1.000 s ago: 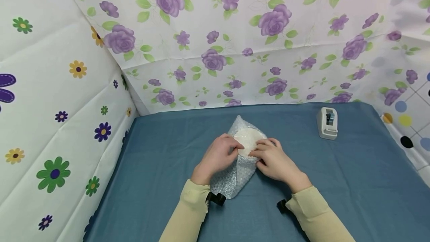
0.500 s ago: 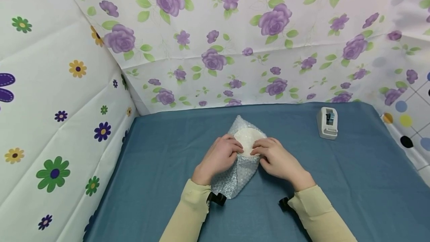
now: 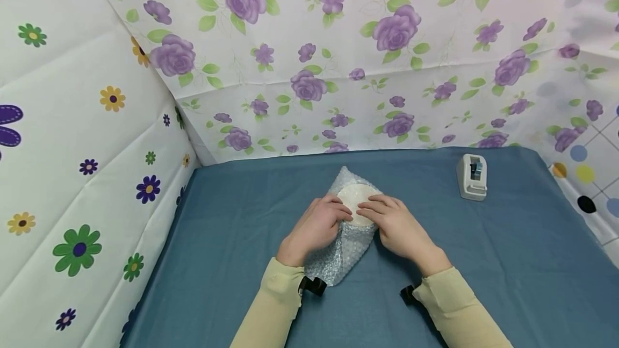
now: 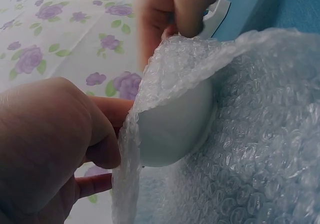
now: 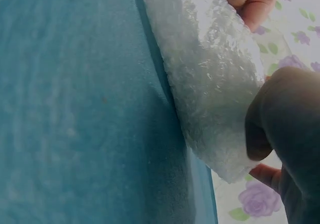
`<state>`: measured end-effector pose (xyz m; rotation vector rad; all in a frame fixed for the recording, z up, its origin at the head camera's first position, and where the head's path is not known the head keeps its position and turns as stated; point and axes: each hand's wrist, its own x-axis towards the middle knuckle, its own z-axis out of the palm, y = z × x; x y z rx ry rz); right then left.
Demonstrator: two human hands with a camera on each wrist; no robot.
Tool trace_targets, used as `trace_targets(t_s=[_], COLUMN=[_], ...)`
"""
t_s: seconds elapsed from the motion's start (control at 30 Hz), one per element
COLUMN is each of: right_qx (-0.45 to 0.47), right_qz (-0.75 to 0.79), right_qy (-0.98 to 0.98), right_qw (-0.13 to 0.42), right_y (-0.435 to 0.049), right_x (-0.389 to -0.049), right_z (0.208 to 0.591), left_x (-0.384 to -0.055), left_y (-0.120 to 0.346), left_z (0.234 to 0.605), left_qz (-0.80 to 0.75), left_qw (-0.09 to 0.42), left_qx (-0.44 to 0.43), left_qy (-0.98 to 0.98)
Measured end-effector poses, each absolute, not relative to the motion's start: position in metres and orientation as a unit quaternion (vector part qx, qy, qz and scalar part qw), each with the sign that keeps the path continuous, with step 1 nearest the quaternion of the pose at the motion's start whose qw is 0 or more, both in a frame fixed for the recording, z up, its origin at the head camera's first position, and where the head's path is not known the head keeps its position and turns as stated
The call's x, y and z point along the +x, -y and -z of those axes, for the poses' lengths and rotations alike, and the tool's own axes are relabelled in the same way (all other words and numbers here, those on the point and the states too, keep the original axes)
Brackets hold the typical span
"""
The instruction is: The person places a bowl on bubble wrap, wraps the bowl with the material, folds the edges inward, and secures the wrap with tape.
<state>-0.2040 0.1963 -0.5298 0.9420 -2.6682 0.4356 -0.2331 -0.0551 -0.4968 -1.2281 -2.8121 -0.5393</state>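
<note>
A piece of bubble wrap [image 3: 338,254] lies folded around a smooth white round dish [image 3: 355,195], bowl-like in the left wrist view. Its pale round face shows at the top in the head view; the folds hide the rest. My left hand [image 3: 314,230] holds the flap's left edge, with thumb and fingers on either side of it in the left wrist view [image 4: 127,154]. My right hand [image 3: 401,230] grips the flap's right side, its fingers reaching over the dish. The right wrist view shows the thumb against the bubble wrap [image 5: 220,93].
A white tape dispenser [image 3: 473,179] stands at the back right of the blue cloth [image 3: 232,262]. Flowered sheets [image 3: 309,87] hang behind and to the left. A black strap [image 3: 311,286] is on each wrist.
My right hand's fingers have shifted left and stretched further over the dish. My left hand's fingers have moved slightly; the bubble wrap stays in place.
</note>
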Motion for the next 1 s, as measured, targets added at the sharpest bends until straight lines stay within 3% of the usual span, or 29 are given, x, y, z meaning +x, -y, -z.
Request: trace_targets(t_s=[1.0], right_qx=[0.274], right_qz=[-0.098], right_qy=[0.948], right_qw=[0.126], right_y=[-0.181], right_x=[-0.195], right_z=[0.528], left_x=[-0.223], left_y=[0.048], left_z=[0.499], left_qz=[0.088], left_qw=[0.051], left_qx=[-0.386], left_qy=[0.917])
